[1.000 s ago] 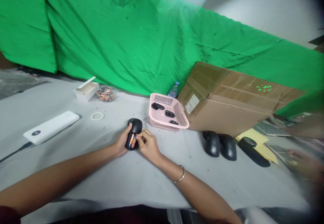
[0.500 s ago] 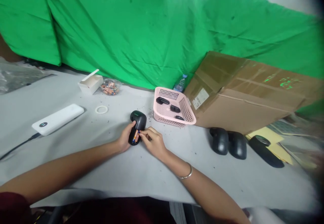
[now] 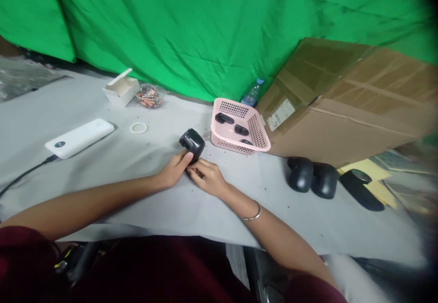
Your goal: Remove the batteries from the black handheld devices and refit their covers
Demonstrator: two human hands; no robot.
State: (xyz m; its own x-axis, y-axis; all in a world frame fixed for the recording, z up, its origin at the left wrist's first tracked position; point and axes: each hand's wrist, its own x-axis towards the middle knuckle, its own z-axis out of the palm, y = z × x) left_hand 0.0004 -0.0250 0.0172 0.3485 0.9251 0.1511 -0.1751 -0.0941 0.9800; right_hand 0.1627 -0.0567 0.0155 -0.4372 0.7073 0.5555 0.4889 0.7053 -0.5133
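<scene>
A black handheld device with a bulky rounded head and small white lettering is tilted up above the table. My left hand grips its lower part, thumb lying along the near side. Close against its bottom end is my right hand, fingers curled and pinched together. Whatever lies between those fingertips is hidden, and the device's battery bay is turned out of sight.
A pink basket holds several small black parts. Behind it stand a water bottle and a large cardboard box. More black devices lie at right. A white power bank, bracelet, small white box and bagged batteries are left.
The device has been tipped, so its battery bay with the orange-and-blue batteries no longer shows. My right fingers have shifted from the batteries to the device's bottom end. The camera view has tilted down.
</scene>
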